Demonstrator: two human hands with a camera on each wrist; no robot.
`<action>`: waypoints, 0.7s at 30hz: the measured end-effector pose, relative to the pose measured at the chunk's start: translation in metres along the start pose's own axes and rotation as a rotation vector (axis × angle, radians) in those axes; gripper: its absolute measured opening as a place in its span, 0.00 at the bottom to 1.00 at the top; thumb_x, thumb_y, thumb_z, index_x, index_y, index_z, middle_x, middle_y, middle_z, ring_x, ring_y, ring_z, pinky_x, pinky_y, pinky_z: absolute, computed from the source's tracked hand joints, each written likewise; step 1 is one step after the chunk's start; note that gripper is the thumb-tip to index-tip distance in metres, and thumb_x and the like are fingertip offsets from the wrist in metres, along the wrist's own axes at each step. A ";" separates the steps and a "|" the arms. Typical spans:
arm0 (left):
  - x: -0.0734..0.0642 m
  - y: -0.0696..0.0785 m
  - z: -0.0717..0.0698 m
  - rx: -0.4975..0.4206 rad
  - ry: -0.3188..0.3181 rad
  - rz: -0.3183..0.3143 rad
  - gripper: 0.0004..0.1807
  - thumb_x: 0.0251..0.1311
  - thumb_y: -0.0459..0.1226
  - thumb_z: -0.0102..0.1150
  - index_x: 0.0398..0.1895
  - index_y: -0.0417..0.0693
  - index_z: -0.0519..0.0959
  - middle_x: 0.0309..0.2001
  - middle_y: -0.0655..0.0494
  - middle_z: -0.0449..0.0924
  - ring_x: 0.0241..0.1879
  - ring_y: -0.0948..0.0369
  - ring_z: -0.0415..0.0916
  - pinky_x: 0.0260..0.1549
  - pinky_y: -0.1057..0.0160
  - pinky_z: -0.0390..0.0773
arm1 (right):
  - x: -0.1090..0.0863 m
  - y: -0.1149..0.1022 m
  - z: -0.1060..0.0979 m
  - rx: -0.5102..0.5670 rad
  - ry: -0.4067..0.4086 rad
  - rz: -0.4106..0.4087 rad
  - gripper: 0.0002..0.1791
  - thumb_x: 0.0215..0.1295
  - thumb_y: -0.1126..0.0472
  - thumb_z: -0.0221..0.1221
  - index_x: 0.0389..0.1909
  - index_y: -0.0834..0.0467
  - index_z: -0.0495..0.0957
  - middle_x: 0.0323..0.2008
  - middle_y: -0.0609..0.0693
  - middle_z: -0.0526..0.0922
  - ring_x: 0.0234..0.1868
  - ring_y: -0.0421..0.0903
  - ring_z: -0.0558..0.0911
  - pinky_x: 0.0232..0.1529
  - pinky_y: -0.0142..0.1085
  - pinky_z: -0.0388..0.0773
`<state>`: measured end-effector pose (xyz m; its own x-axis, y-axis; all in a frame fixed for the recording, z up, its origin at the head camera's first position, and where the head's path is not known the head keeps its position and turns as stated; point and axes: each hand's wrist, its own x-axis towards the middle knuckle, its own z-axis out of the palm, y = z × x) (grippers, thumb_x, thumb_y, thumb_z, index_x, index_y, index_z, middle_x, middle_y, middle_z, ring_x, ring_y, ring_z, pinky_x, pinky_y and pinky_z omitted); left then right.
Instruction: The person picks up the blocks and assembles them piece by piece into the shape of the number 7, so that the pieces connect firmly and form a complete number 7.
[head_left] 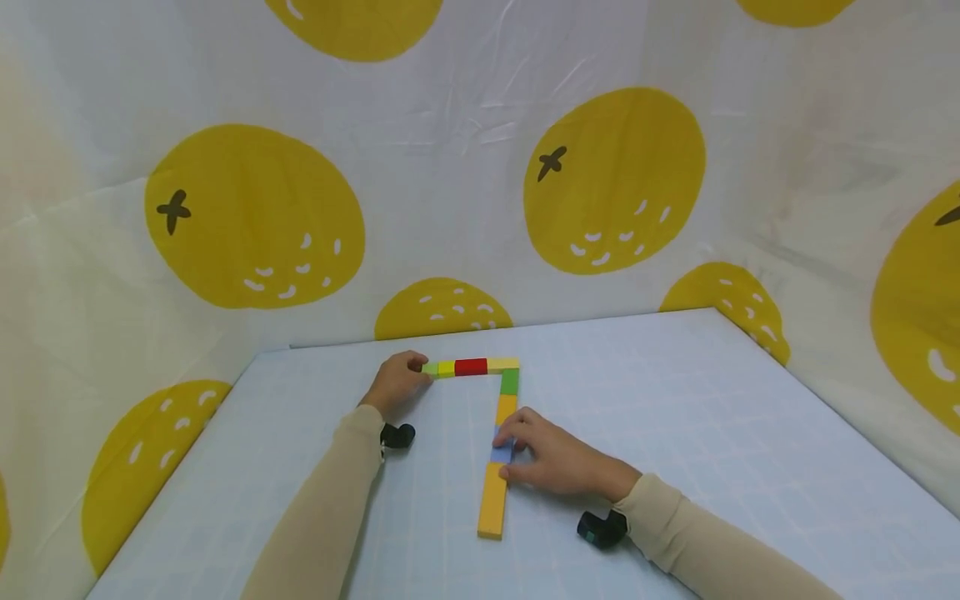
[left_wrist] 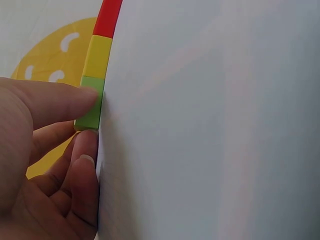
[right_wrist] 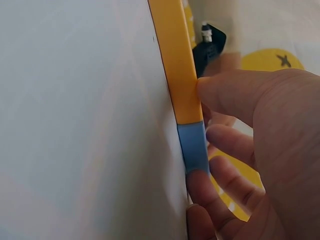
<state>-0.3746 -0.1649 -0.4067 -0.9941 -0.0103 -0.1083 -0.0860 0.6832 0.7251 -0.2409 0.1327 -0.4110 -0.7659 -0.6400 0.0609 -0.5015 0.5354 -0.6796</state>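
Observation:
Wooden blocks lie end to end in an angled line on the table. At the far left end, my left hand (head_left: 396,383) pinches a light green block (left_wrist: 89,117) between thumb and fingers. Beside it come a yellow block (head_left: 447,368), a red block (head_left: 471,367) and a pale yellow block (head_left: 501,365). From that corner a green block (head_left: 510,382), an orange block (head_left: 506,407), a blue block (right_wrist: 193,147) and a longer orange block (head_left: 492,504) run toward me. My right hand (head_left: 558,454) curls its fingers over the blue block; its thumb touches the longer orange block's side.
A pale blue checked cloth (head_left: 675,417) covers the table. Behind it hangs a white curtain (head_left: 450,167) printed with yellow fruit. Black wrist cameras sit under the left cuff (head_left: 397,436) and the right cuff (head_left: 602,529).

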 end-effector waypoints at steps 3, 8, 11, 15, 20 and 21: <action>0.000 0.001 -0.001 0.014 0.000 0.005 0.22 0.64 0.40 0.65 0.61 0.48 0.77 0.58 0.47 0.76 0.57 0.49 0.69 0.63 0.45 0.68 | 0.001 0.001 -0.001 0.000 0.002 -0.002 0.15 0.67 0.45 0.64 0.51 0.44 0.78 0.55 0.40 0.68 0.52 0.40 0.73 0.57 0.39 0.72; -0.003 0.001 0.000 0.021 -0.008 -0.013 0.25 0.64 0.41 0.65 0.64 0.49 0.75 0.58 0.48 0.76 0.57 0.48 0.69 0.63 0.44 0.68 | 0.001 0.002 0.000 -0.006 0.002 0.007 0.15 0.67 0.44 0.64 0.51 0.43 0.78 0.55 0.39 0.68 0.52 0.39 0.73 0.57 0.39 0.73; -0.005 0.000 -0.002 0.018 -0.014 -0.016 0.26 0.64 0.42 0.65 0.65 0.50 0.74 0.58 0.48 0.76 0.57 0.49 0.69 0.62 0.44 0.68 | 0.001 0.002 0.001 -0.016 0.011 0.011 0.15 0.66 0.44 0.65 0.50 0.42 0.79 0.55 0.39 0.69 0.51 0.39 0.73 0.57 0.39 0.73; -0.010 -0.004 -0.006 -0.002 -0.007 0.007 0.27 0.64 0.43 0.65 0.65 0.50 0.73 0.57 0.49 0.76 0.57 0.50 0.71 0.61 0.45 0.70 | 0.000 0.000 0.000 -0.015 0.029 0.006 0.15 0.66 0.46 0.66 0.50 0.43 0.80 0.55 0.38 0.71 0.50 0.39 0.74 0.55 0.38 0.74; -0.021 -0.010 -0.012 -0.037 -0.005 0.066 0.25 0.66 0.44 0.64 0.64 0.50 0.75 0.57 0.49 0.77 0.57 0.50 0.72 0.59 0.47 0.72 | 0.000 -0.001 -0.002 0.021 0.054 -0.006 0.14 0.67 0.50 0.66 0.51 0.46 0.81 0.52 0.38 0.75 0.47 0.39 0.77 0.50 0.36 0.77; -0.023 -0.011 -0.013 -0.040 -0.008 0.076 0.24 0.67 0.44 0.63 0.64 0.50 0.75 0.57 0.50 0.77 0.56 0.51 0.73 0.58 0.48 0.72 | 0.000 -0.001 -0.002 0.028 0.061 -0.006 0.14 0.67 0.51 0.66 0.51 0.46 0.81 0.51 0.38 0.75 0.46 0.39 0.78 0.49 0.35 0.77</action>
<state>-0.3512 -0.1812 -0.4030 -0.9973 0.0466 -0.0569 -0.0128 0.6520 0.7582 -0.2417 0.1336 -0.4088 -0.7867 -0.6078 0.1085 -0.4951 0.5161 -0.6989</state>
